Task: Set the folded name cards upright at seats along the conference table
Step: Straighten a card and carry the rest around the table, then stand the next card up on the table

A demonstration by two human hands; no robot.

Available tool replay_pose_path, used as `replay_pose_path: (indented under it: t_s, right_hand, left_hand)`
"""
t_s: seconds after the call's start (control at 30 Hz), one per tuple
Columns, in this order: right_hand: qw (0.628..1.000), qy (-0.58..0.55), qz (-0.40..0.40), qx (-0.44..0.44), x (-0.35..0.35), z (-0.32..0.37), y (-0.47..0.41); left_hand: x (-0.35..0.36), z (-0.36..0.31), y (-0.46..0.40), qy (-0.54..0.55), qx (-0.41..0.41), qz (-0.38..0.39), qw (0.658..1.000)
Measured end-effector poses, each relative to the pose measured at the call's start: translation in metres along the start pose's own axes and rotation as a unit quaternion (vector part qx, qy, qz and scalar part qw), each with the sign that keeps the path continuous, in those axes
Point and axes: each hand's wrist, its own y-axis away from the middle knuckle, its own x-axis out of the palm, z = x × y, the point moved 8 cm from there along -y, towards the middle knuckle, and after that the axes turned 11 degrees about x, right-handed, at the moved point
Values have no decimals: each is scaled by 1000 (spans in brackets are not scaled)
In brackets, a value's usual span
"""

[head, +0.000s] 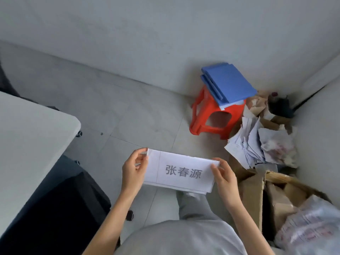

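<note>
I see both hands holding a small stack of white folded paper name cards (181,171) in the air above the grey tiled floor (128,115), in front of the person's torso. The left hand (133,171) pinches the stack's left end, thumb in front and fingers behind. The right hand (223,178) is clamped on the right end in the same manner. The top card faces the camera and carries three large grey printed characters (the cards beneath show only as offset edges, so I cannot tell their number). The stack is held flat, tilted slightly down to the right.

The pale grey table (31,144) occupies the left edge, well apart from the cards. A red plastic stool (206,115) bearing blue flat boards (230,83) stands in the far corner, beside loose crumpled papers (246,144). An open brown cardboard box (255,192) sits just right of the right hand.
</note>
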Motion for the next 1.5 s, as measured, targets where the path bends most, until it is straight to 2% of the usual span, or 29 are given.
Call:
replay_pose_path:
  t_s: [0.13, 0.23, 0.37, 0.43, 0.53, 0.63, 0.77, 0.9, 1.0, 1.1, 1.27, 1.5]
  right_hand:
    - [993, 63, 93, -43, 51, 63, -111]
    - [972, 111, 180, -98, 106, 127, -178]
    - [924, 178, 308, -144, 199, 209, -231]
    - [907, 198, 335, -159, 229, 232, -242]
    - [874, 212, 398, -178, 304, 270, -261]
    - [851, 230, 429, -196, 378, 300, -280]
    - [818, 260, 462, -223, 463, 337, -293]
    - [762, 301, 503, -277, 551, 379, -281]
    - [717, 316, 544, -301, 613, 403, -258]
    - [654, 330, 595, -332, 673, 419, -223]
    - [512, 358, 683, -379, 769, 415, -150]
    - [260, 399, 753, -454, 847, 365, -28]
  left_hand:
    - [-12, 22, -63, -12, -52, -115, 992]
    - [-35, 25, -101, -6, -80, -217, 973]
    - [-77, 30, -133, -4, -133, -342, 930]
    - [-89, 28, -146, -6, -134, -371, 919]
    - [-124, 46, -175, -12, -152, -450, 880]
    - [-160, 69, -209, -13, -169, -502, 848]
    - [-213, 87, -249, -16, -181, -536, 824]
    - [-270, 95, -271, -34, -200, -576, 792]
    - [-305, 98, -272, -42, -212, -620, 754]
    - [-335, 101, -261, -58, -228, -679, 696]
    - [-361, 105, -227, -97, -274, -759, 583]
    - [-349, 106, -178, -110, -348, -854, 372]
